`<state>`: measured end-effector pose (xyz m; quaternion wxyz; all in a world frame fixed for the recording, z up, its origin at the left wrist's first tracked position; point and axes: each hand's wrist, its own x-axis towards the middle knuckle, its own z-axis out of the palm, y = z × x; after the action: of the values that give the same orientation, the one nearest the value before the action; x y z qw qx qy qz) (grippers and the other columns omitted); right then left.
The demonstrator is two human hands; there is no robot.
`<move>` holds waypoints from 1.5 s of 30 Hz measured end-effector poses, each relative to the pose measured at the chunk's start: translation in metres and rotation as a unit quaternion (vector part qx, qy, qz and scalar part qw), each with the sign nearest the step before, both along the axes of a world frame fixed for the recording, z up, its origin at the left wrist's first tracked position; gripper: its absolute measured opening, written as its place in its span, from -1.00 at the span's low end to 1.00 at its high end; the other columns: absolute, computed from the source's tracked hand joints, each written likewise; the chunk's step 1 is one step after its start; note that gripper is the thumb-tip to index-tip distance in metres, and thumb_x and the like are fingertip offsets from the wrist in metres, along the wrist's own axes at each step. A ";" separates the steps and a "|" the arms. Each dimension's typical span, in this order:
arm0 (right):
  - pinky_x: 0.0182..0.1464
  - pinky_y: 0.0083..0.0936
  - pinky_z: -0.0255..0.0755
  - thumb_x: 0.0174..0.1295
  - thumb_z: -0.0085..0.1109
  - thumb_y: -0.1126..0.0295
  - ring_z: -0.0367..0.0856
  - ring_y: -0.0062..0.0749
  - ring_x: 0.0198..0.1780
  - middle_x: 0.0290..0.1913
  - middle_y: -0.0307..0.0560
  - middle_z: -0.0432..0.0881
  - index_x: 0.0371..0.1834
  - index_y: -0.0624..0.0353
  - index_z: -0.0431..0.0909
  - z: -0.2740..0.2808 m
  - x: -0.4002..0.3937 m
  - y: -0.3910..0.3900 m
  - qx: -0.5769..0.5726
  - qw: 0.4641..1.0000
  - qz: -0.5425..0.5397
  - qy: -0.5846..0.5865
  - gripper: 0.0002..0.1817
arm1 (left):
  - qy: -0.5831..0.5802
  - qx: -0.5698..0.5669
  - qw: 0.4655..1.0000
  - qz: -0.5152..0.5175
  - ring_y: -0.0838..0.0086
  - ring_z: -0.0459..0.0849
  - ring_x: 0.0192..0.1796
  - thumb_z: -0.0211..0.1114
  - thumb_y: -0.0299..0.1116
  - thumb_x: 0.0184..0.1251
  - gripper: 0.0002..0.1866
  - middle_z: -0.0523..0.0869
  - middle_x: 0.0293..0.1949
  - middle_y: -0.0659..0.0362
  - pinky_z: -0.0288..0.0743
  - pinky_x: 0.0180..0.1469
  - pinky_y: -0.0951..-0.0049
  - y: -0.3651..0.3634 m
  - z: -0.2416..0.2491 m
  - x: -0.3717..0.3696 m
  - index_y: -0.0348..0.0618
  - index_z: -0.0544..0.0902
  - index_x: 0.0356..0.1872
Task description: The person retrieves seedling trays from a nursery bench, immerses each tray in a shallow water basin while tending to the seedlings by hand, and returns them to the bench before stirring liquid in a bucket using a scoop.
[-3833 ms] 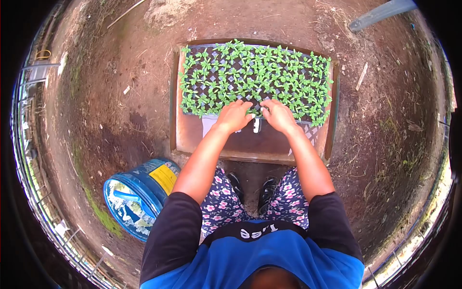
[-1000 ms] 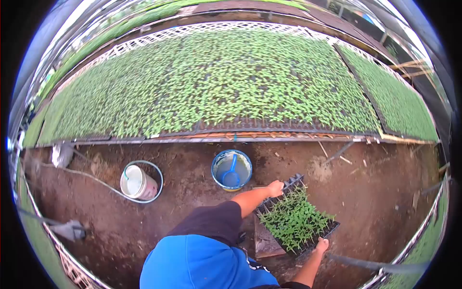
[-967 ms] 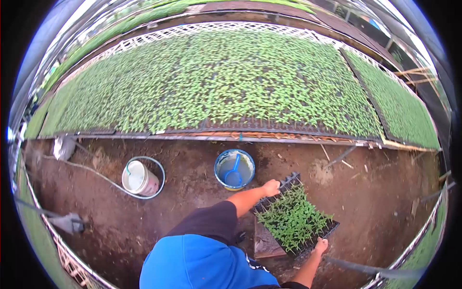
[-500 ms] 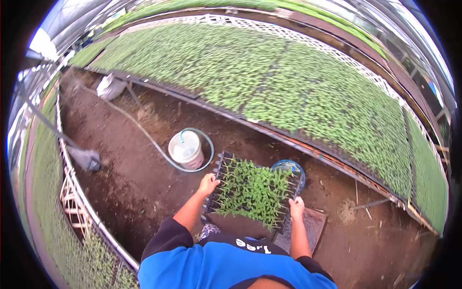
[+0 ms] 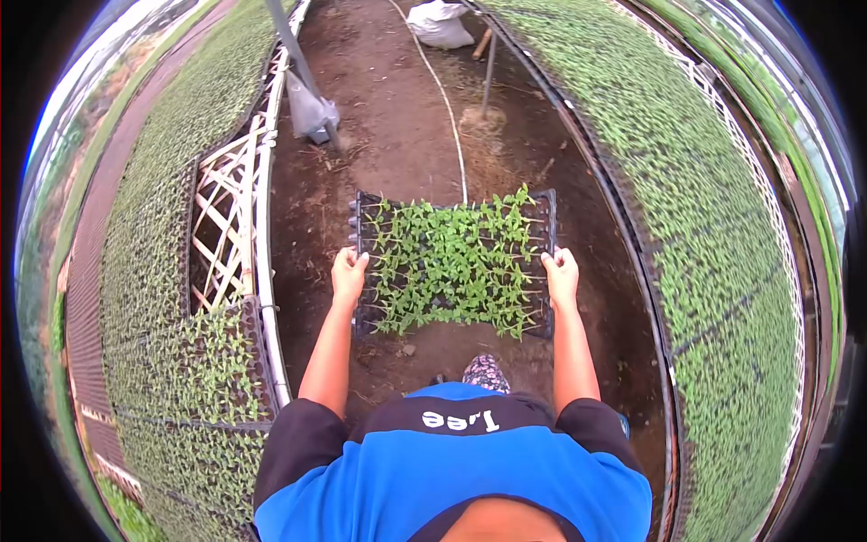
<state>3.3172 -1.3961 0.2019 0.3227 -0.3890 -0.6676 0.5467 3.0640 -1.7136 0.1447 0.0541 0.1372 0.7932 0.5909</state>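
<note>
A black seedling tray (image 5: pixel 363 312) full of young green plants (image 5: pixel 452 257) is held out in front of my body, above the dirt path. My left hand (image 5: pixel 349 274) grips its left edge, thumb on top and fingers curled around the side. On the opposite edge my right hand (image 5: pixel 561 274) is closed in the same way. The tray looks roughly level, with stems leaning outward along both sides. Its underside and the fingertips beneath it are hidden.
On the left runs a bench of seedling trays (image 5: pixel 181 361), with a bare lattice section (image 5: pixel 226 226). Another bench of seedlings (image 5: pixel 722 316) lines the right. A hose (image 5: pixel 442 90), a white sack (image 5: pixel 440 24) and a post with a grey bag (image 5: pixel 310 108) stand along the path (image 5: pixel 375 99).
My body and view have turned left, so the path now runs straight ahead. The tray has come along in both hands; the white bucket is no longer visible.
</note>
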 end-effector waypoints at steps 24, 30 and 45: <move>-0.39 -0.58 0.27 -0.05 0.20 0.40 0.30 -0.54 -0.49 -0.52 -0.21 0.36 -0.30 0.27 0.45 -0.009 -0.695 0.206 0.053 0.966 0.253 0.002 -0.74 | -0.024 0.104 0.961 0.254 0.71 0.16 -0.45 0.20 -0.50 0.13 -0.79 0.21 -0.52 0.40 0.12 -0.33 0.70 0.142 0.058 -0.467 -0.09 0.30 -0.51; -0.29 -0.57 0.29 -0.05 0.18 0.49 0.38 -0.48 -0.36 -0.38 -0.08 0.45 -0.60 0.23 0.23 0.043 -0.798 0.285 0.067 0.977 0.199 0.041 -0.75 | -0.064 0.110 0.971 0.203 0.75 0.26 -0.45 0.19 -0.47 0.16 -0.81 0.35 -0.49 0.41 0.16 -0.37 0.71 0.223 0.106 -0.607 -0.25 0.46 -0.20; -0.25 -0.54 0.31 -0.05 0.20 0.47 0.45 -0.42 -0.31 -0.51 -0.12 0.39 -0.63 0.22 0.25 0.053 -1.158 0.460 0.095 0.973 0.206 0.050 -0.74 | -0.039 0.170 0.956 0.236 0.68 0.22 -0.38 0.18 -0.55 0.13 -0.71 0.24 -0.53 0.39 0.16 -0.22 0.67 0.397 0.108 -0.957 -0.05 0.22 -0.60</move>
<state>2.1595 -0.9357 0.2552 0.2719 -0.1832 -0.7653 0.5539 2.1073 -1.3168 0.2530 -0.0801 -0.0694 0.6882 0.7177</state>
